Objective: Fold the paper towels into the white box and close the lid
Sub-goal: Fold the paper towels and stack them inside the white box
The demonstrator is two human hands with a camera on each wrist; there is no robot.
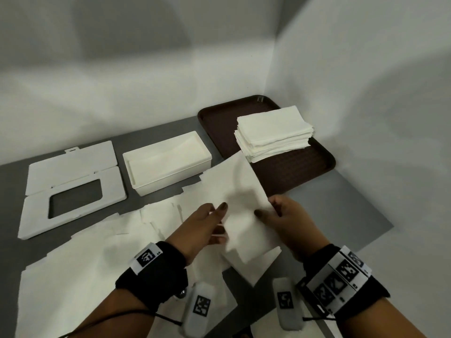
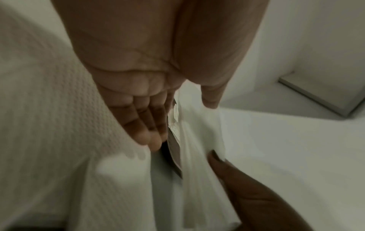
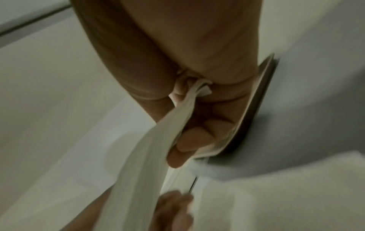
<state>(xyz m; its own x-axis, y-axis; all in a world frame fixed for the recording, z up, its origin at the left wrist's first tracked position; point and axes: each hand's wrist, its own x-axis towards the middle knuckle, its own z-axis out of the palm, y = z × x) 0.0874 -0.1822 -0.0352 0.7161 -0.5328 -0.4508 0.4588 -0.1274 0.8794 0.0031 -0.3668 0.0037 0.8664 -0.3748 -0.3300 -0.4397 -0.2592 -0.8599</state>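
Observation:
I hold a white paper towel sheet (image 1: 240,191) raised above the table. My left hand (image 1: 220,215) pinches its left edge, thumb on top and fingers beneath. On the right edge my right hand (image 1: 266,213) pinches the same way. The left wrist view shows the left hand (image 2: 181,125) with the towel (image 2: 197,179) between thumb and fingers. In the right wrist view the right hand (image 3: 173,125) clamps bunched towel (image 3: 138,171). The open white box (image 1: 207,158) stands behind the hands. Its lid (image 1: 70,167) lies flat at the left. More joined towels (image 1: 85,259) lie spread across the near table.
A brown tray (image 1: 305,172) at the back right carries a stack of folded towels (image 1: 273,132). White walls close in behind and to the right. Bare grey table (image 1: 341,211) shows to the right of my hands.

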